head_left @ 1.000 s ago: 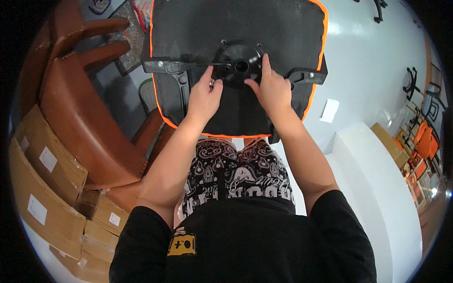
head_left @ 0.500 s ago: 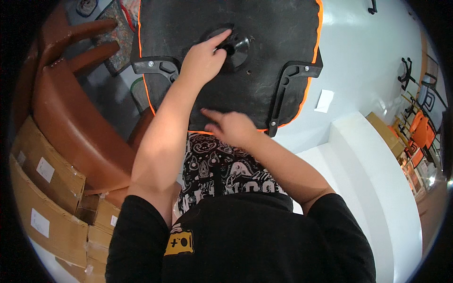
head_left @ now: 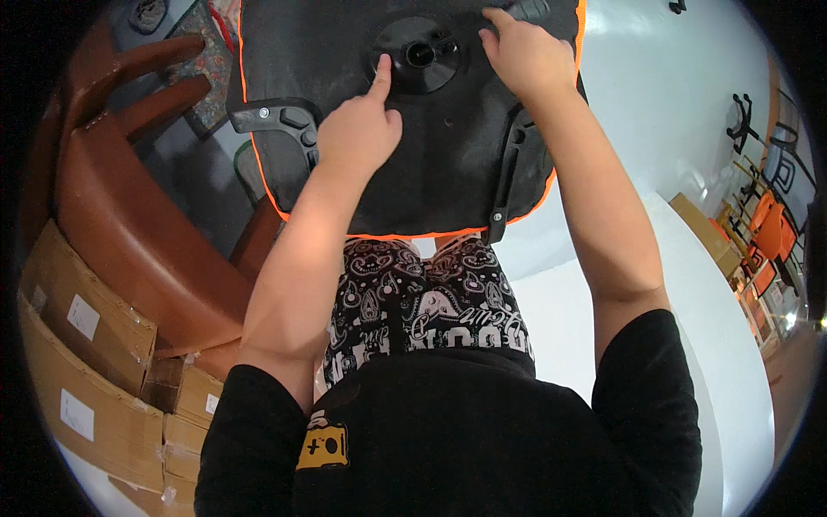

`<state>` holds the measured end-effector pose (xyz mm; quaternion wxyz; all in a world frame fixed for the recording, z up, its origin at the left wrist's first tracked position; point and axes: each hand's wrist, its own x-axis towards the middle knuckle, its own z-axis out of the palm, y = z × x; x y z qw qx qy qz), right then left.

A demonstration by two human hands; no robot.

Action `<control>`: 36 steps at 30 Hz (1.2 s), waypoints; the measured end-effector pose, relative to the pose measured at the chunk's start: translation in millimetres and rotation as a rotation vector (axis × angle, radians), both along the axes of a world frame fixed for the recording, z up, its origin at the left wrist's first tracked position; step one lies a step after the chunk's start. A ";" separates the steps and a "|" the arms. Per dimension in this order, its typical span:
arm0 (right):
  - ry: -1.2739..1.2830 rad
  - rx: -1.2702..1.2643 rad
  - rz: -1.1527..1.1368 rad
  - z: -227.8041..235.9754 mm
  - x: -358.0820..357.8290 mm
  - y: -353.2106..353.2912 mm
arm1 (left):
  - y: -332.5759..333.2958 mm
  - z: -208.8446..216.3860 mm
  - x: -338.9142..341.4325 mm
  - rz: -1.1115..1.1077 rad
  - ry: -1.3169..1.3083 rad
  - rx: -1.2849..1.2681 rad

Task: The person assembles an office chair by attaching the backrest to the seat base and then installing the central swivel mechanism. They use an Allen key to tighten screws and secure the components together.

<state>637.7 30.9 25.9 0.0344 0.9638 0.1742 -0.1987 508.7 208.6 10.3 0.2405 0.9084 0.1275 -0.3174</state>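
A black chair seat with orange edging lies underside up before me. At its middle sits a round black disc with a central hole. My left hand rests its outstretched index finger on the disc's left rim, the other fingers curled, holding nothing. Farther to the right, my right hand reaches over the seat with index finger and thumb apart. Just beyond it is a dark grey ridged piece, partly hidden by the hand. Black arm brackets are attached at the left and right of the seat.
A brown curved piece of furniture stands at the left, above several cardboard boxes. A white curved surface lies to the right. Chair parts, some with orange panels, stand at the far right.
My right hand has moved from the seat's near edge to its far right part. My left hand has drawn back from the disc's middle to its left rim. The white paper is out of sight.
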 end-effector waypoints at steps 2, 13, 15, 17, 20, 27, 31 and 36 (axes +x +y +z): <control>-0.095 0.035 0.021 -13.7 -20.5 -13.7 | 8.8 3.4 0.1 -0.001 0.019 0.005; -0.064 0.203 -0.125 -10.1 -90.0 -44.6 | 2.4 3.7 -27.3 -0.050 0.098 -0.026; -0.076 0.222 -0.130 -10.9 -92.1 -47.6 | -1.8 4.1 -29.2 -0.044 0.102 -0.038; -0.070 0.239 -0.143 -10.6 -93.7 -49.3 | -4.9 5.4 -30.1 -0.044 0.107 -0.050; -0.093 0.277 -0.170 -16.0 -96.4 -56.9 | -7.4 2.2 -28.3 -0.065 0.077 -0.060; -0.081 0.309 -0.205 -22.4 -102.6 -64.3 | -14.8 0.7 -26.2 -0.070 0.094 -0.041; -0.089 0.305 -0.210 -24.6 -109.7 -65.6 | -16.3 1.9 -27.2 -0.050 0.111 -0.051; -0.103 0.299 -0.207 -26.0 -109.5 -63.4 | -17.7 0.4 -27.9 -0.041 0.110 -0.037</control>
